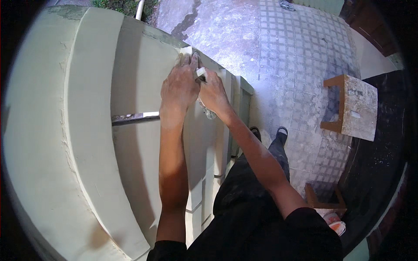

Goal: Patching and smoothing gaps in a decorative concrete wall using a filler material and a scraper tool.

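Note:
My left hand lies with fingers stretched along the top end of a pale vertical strip on a cream panel. Just beside it, my right hand is closed on a small pale piece, its fingertips partly hidden. A grey, smeared object shows below my right hand, too unclear to name. A raised curved cream band runs down the left, and a narrow gap crosses the panel left of my wrist.
A dust-covered wooden stool stands at the right on a tiled floor, with a second wooden piece and an orange-and-white object lower down. My sandalled feet are below. A white pipe rises beyond the top edge.

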The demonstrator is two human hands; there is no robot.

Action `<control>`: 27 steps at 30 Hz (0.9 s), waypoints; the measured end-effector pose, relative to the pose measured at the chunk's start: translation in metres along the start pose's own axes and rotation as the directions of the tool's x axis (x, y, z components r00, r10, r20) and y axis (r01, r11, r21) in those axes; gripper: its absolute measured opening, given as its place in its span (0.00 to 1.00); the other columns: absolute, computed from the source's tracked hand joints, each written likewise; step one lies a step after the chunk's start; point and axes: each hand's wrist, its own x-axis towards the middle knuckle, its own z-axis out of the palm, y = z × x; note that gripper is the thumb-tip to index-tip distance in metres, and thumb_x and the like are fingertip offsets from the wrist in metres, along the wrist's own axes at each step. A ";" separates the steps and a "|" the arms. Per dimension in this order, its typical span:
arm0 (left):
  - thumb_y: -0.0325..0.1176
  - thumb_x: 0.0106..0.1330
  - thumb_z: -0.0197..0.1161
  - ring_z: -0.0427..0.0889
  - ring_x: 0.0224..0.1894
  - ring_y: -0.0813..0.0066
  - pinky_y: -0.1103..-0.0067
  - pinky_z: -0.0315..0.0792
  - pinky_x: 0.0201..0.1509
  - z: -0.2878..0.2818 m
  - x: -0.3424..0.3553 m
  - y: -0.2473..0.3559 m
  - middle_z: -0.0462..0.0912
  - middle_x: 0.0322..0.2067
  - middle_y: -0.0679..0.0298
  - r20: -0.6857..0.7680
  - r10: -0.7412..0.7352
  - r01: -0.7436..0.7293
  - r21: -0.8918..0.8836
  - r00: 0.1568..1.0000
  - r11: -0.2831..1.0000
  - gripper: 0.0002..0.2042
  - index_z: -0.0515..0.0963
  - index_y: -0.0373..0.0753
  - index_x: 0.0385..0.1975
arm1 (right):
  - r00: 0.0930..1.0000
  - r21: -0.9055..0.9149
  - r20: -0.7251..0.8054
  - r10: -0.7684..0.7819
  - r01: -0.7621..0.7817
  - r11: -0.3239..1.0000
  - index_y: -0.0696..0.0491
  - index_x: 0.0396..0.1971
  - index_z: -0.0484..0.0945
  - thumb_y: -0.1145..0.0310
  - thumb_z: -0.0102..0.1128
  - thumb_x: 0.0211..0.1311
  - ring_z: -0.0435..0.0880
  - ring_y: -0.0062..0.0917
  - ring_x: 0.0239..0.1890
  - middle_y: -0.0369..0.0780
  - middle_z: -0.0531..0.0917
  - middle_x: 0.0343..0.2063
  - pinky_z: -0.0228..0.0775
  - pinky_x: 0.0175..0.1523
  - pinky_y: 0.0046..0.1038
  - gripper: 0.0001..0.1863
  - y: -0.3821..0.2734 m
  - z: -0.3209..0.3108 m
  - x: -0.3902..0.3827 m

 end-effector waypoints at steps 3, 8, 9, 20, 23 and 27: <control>0.26 0.59 0.59 0.66 0.66 0.53 0.63 0.65 0.66 0.000 0.005 0.000 0.69 0.63 0.53 -0.033 0.040 -0.036 0.116 0.999 0.993 0.28 0.69 0.41 0.63 | 0.992 0.073 0.040 0.116 -0.119 0.990 0.61 0.37 0.74 0.66 0.52 0.61 0.84 0.45 0.34 0.56 0.80 0.31 0.73 0.38 0.41 0.12 -0.003 0.004 0.005; 0.31 0.63 0.55 0.71 0.62 0.56 0.64 0.71 0.61 -0.008 0.005 -0.015 0.72 0.60 0.54 0.035 0.059 -0.065 0.205 0.998 0.977 0.25 0.68 0.43 0.63 | 0.949 0.128 0.210 0.236 -0.266 0.955 0.64 0.51 0.72 0.71 0.51 0.59 0.75 0.55 0.51 0.60 0.78 0.44 0.67 0.57 0.47 0.21 -0.047 -0.011 0.009; 0.31 0.63 0.55 0.71 0.62 0.56 0.64 0.71 0.61 -0.010 0.011 -0.011 0.72 0.60 0.54 0.030 0.059 -0.064 0.205 0.998 0.977 0.25 0.68 0.43 0.63 | 0.929 0.159 0.218 0.300 -0.337 0.928 0.63 0.51 0.72 0.71 0.51 0.59 0.76 0.54 0.51 0.60 0.78 0.44 0.67 0.57 0.47 0.20 -0.051 -0.013 0.012; 0.31 0.60 0.56 0.65 0.67 0.54 0.64 0.69 0.64 0.011 -0.007 -0.001 0.69 0.63 0.49 0.020 0.054 -0.056 0.149 0.998 0.987 0.24 0.71 0.41 0.60 | 0.983 0.074 0.047 0.175 -0.179 0.981 0.59 0.46 0.76 0.65 0.53 0.62 0.83 0.39 0.32 0.52 0.82 0.32 0.73 0.37 0.39 0.17 -0.009 -0.004 -0.011; 0.30 0.60 0.57 0.70 0.62 0.50 0.61 0.70 0.61 0.003 0.000 0.007 0.70 0.61 0.49 0.035 0.026 -0.029 0.096 0.999 0.995 0.24 0.72 0.40 0.58 | 0.995 0.093 -0.020 0.093 -0.091 0.991 0.59 0.50 0.75 0.63 0.52 0.64 0.82 0.26 0.24 0.46 0.81 0.26 0.71 0.26 0.31 0.19 -0.006 -0.010 0.024; 0.30 0.59 0.58 0.79 0.52 0.48 0.59 0.73 0.52 -0.007 -0.004 -0.015 0.77 0.52 0.47 -0.082 0.084 -0.100 -0.225 0.993 0.969 0.23 0.72 0.37 0.56 | 0.954 0.284 0.146 0.264 -0.296 0.912 0.51 0.70 0.57 0.66 0.47 0.62 0.84 0.29 0.24 0.49 0.81 0.26 0.77 0.32 0.31 0.34 -0.037 -0.029 0.031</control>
